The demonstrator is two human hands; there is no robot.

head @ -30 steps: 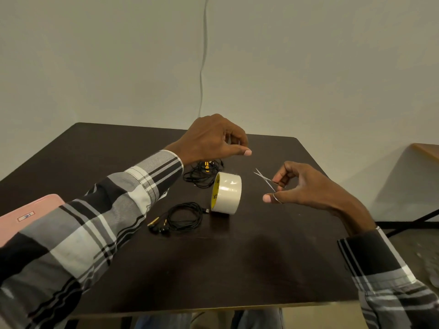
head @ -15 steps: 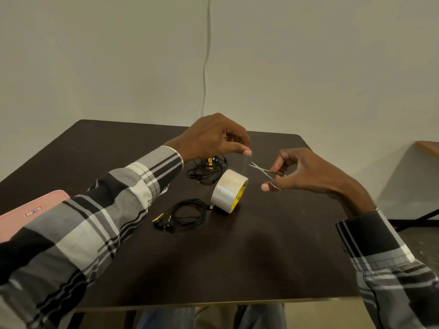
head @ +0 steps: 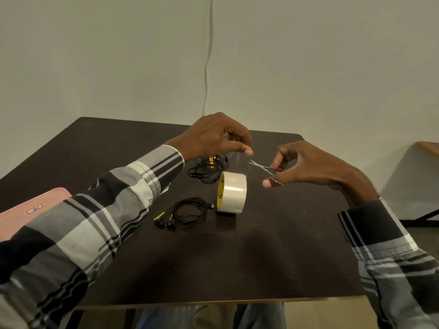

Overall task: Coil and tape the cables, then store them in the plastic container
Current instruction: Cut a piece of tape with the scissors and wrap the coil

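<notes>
Presently, left hand (head: 213, 138): raised over the table, thumb and finger pinching the free end of a clear tape strip (head: 238, 162) drawn up from the tape roll (head: 232, 192).
Right hand (head: 306, 166): fingers closed through small scissors (head: 262, 166), blades parted, tips near the strip.
Risk, strip: slack or twist would likely fold the tape onto itself or onto the blades.
Risk, roll: it stands on edge, unsecured; a pull could roll or tip it toward the near coiled cable (head: 187, 212).
Cables: near coil just beside the roll; far cable bundle (head: 209, 168) behind it, looser.
Container: pink, at the left table edge (head: 26, 210), partly hidden by the sleeve.
Room: open tabletop (head: 273, 257) toward the person; right edge close to the right wrist.
</notes>
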